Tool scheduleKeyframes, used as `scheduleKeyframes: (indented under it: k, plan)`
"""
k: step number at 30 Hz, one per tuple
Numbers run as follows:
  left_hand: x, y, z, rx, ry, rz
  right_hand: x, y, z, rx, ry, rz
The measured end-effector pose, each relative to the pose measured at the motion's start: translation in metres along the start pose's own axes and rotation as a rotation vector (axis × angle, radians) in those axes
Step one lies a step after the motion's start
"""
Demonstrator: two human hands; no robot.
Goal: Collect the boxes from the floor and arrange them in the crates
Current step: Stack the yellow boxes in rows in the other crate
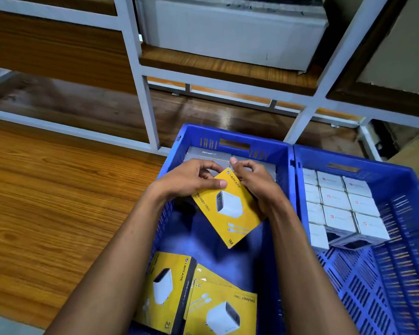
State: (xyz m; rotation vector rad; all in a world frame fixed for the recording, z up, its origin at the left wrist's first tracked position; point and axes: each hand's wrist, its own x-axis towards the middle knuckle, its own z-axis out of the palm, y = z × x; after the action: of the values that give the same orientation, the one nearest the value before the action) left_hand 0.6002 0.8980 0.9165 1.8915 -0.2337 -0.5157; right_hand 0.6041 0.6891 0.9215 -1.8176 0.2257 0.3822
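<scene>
Yellow box [228,206] held tilted over left blue crate [282,151]. Left hand [189,181] pinches its 11 o'clock edge, thumb on top; right hand [254,184] curls round its 2 o'clock edge. More yellow boxes [218,308] at 6 o'clock; white boxes [336,199] fill right crate [397,262].

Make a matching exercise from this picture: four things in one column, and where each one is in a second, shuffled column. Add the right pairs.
Things
1. yellow box in hand
2. white boxes
3. grey boxes
4. loose yellow boxes

Places
A. packed in rows in the right blue crate
B. lying at the near end of the left blue crate
C. held by the left hand and right hand above the left crate
D. at the far end of the left crate

Pairs: 1-C, 2-A, 3-D, 4-B
</scene>
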Motion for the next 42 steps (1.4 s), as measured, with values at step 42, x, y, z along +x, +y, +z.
scheduleKeyframes:
  k: [42]
  plan:
    - [0.026, -0.018, 0.02, 0.278, 0.135, 0.13, 0.003, 0.01, -0.033, -0.25, 0.308, -0.369]
